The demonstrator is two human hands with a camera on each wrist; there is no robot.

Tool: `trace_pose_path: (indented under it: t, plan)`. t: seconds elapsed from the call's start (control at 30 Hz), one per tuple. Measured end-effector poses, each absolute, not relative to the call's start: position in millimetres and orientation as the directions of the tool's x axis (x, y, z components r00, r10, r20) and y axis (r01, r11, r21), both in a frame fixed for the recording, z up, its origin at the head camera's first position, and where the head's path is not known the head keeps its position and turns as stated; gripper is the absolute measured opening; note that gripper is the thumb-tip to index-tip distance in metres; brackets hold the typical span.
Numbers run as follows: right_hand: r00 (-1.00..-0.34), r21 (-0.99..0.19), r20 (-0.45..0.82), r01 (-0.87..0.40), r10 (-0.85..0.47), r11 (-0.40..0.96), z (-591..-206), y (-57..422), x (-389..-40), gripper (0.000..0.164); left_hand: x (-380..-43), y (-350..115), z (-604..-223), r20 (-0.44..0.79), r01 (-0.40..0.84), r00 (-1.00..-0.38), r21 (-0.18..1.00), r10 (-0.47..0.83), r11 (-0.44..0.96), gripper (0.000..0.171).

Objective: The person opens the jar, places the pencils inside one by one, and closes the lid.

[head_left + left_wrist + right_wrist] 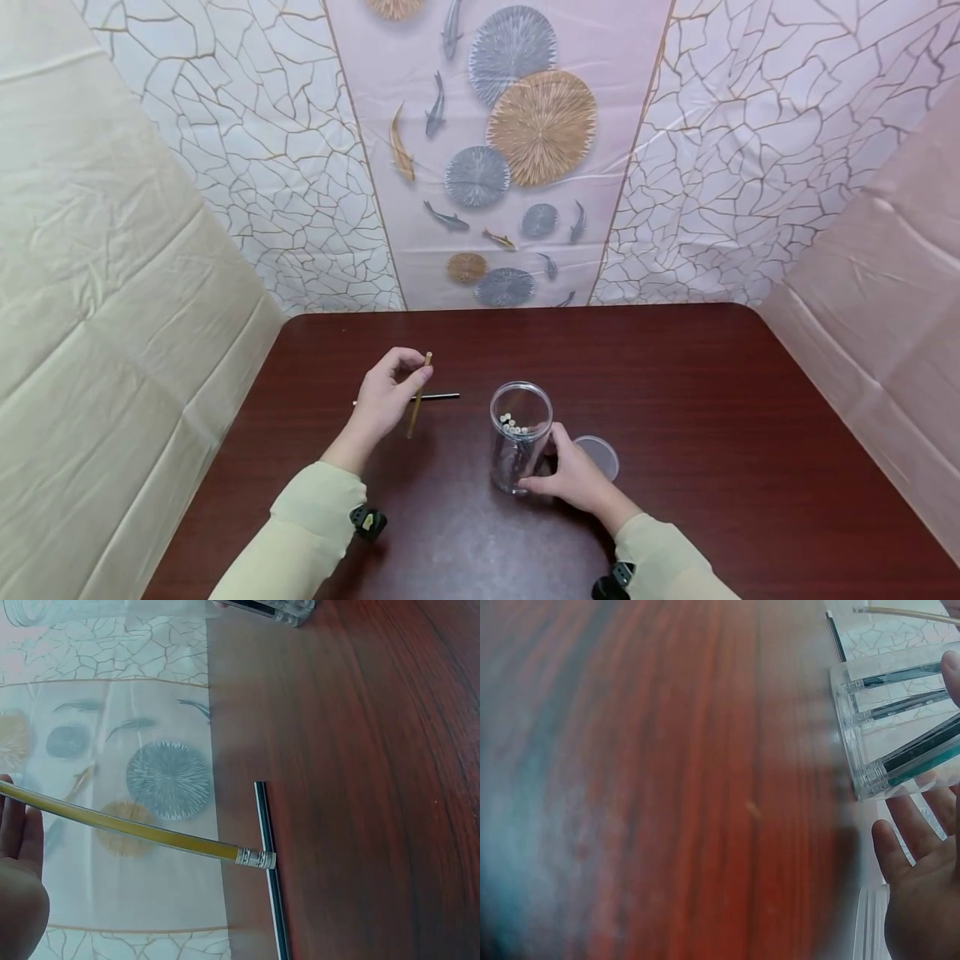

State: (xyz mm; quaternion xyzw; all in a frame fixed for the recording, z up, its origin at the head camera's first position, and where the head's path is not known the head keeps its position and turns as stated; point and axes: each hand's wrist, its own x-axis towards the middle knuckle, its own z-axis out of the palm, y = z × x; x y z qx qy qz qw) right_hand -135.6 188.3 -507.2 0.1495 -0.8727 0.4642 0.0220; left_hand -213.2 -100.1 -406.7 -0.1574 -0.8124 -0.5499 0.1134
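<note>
A yellow pencil [414, 418] is pinched near its upper end by my left hand [382, 396]. It slants downward, its silver ferrule [255, 857] and eraser at the lower end. Behind it in the head view, a dark pencil [444, 397] lies flat on the table, and the yellow one overlaps it. My right hand [576, 477] holds a clear jar [502, 468] low on its right side, thumb in front. The jar stands upright and uncovered. Inside are several dark pencils [904, 712] and a teal one [930, 766], with pale ends showing near the jar's mouth.
A round clear lid [600, 457] lies on the table just right of the jar, partly behind my right hand. The dark red-brown table [712, 392] meets a patterned cloth backdrop [480, 233] at its far edge. Cream cloth hangs along both sides.
</note>
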Motion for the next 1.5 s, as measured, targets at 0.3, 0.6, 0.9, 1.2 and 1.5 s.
trace_pose_path:
  t: [0.3,0.6,0.9,1.2,1.5]
  plan:
    - [-0.955,-0.804,0.171,-0.278,-0.244,0.526,-506.2,188.3,-135.4,0.073,-211.5,-94.8,-402.1,0.385,0.397,-0.918,0.879,0.101,0.265,0.012]
    - [-0.954,-0.804,0.175,-0.282,-0.246,0.524,-506.2,188.3,-135.6,0.073,-204.0,-89.8,-387.0,0.374,0.38,-0.925,0.902,0.068,0.204,0.013]
    - [-0.95,-0.802,0.178,-0.29,-0.256,0.522,-507.1,188.3,-135.4,0.072,-196.3,-85.0,-373.2,0.453,0.456,-0.889,0.889,0.067,0.037,0.013]
    - [-0.961,-0.805,0.157,-0.259,-0.23,0.534,-504.1,187.8,-134.7,0.071,-190.1,-79.9,-359.8,0.524,0.52,-0.849,0.851,0.063,-0.07,0.013]
    - [-0.962,-0.797,0.147,-0.253,-0.23,0.548,-504.4,188.3,-134.5,0.071,-184.6,-75.5,-344.5,0.557,0.552,-0.831,0.825,0.005,-0.12,0.01]
